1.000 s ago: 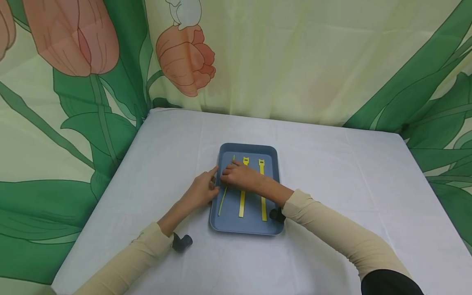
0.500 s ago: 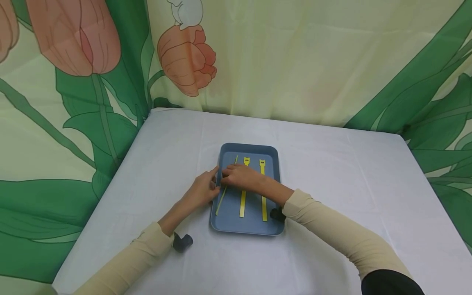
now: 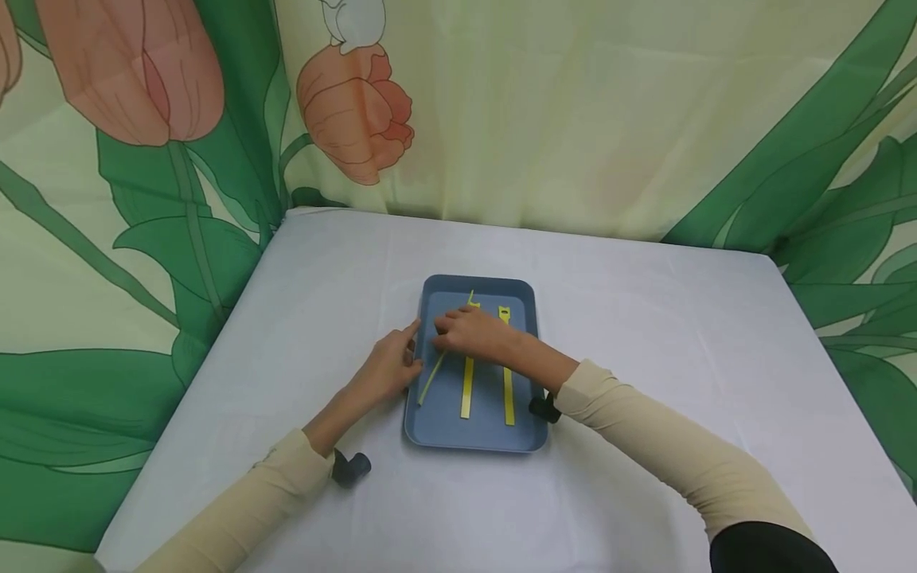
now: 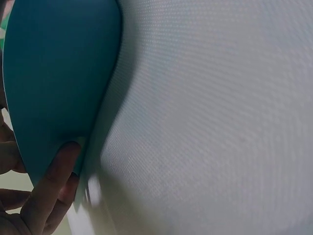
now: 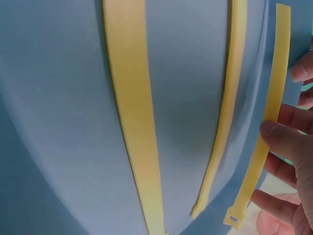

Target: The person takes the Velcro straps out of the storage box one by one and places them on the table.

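Note:
A blue-grey tray point(image 3: 476, 442) point(image 4: 58, 73) holds two flat yellow straps point(image 3: 467, 390) point(image 3: 509, 398) with slotted heads. At its left side my right hand point(image 3: 476, 334) pinches a third yellow strap point(image 3: 431, 380) point(image 5: 279, 63). In the right wrist view the thumb of my right hand point(image 5: 296, 152) lies over that strap, fingers behind it, and its slotted head shows at the bottom. The strap slants, its far end near the middle strap's head. My left hand point(image 3: 387, 366) point(image 4: 46, 196) touches the tray's left wall with extended fingers.
The tray stands on a white-covered table point(image 3: 630, 358). A curtain point(image 3: 544, 119) with printed tulips and leaves hangs behind it. Small dark devices are at both wrists point(image 3: 351, 469) point(image 3: 546, 408).
The pinched strap has come up and right with my right hand, and its far end has swung toward the middle strap. My left hand stays at the tray's edge.

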